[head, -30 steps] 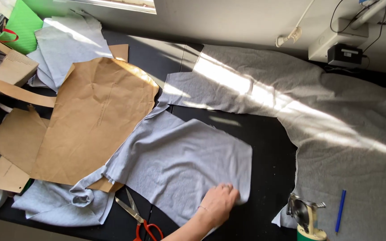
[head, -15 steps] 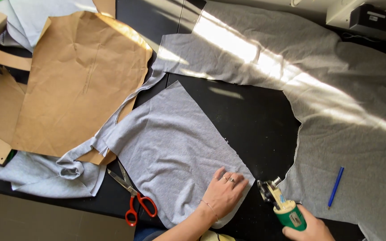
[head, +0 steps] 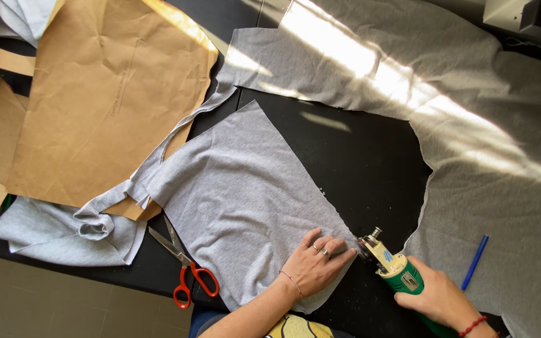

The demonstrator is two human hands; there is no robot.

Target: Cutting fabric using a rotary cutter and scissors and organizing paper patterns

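Green rotary cutter [head: 396,269] beside grey fabric piece [head: 245,194]

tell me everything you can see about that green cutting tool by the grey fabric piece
The green handheld cutter has a green plastic-looking barrel body and a pale yellow and metal head with a small round part at its tip. It lies slanted on the black table, head pointing up-left at the edge of the grey fabric piece. The right hand grips its barrel; the left hand presses the fabric flat just beside the head.
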